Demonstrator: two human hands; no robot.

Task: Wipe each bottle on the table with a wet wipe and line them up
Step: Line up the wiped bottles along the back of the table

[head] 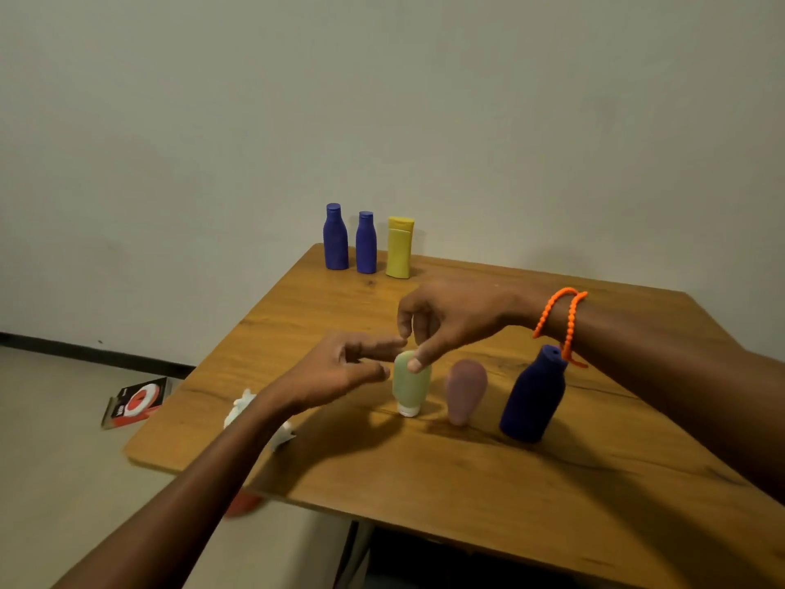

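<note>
Six bottles on wooden desk (467, 495): far left, two blue bottles (335, 240) and yellow bottle (399, 248) upright in row; near centre, green bottle (410, 386) cap-down, top pinched by right hand (454, 316), left hand (335, 371) released beside it; pink bottle (465, 391), dark blue bottle (533, 397) rightward.

A wooden table (488, 495) stands with its far edge against a plain pale wall (382, 99). Left of the table, on the light floor (55, 440), lies a flat red, black and white box (136, 402). Beyond the box, a dark baseboard strip (93, 354) runs along the foot of the wall toward the table's left edge.
</note>
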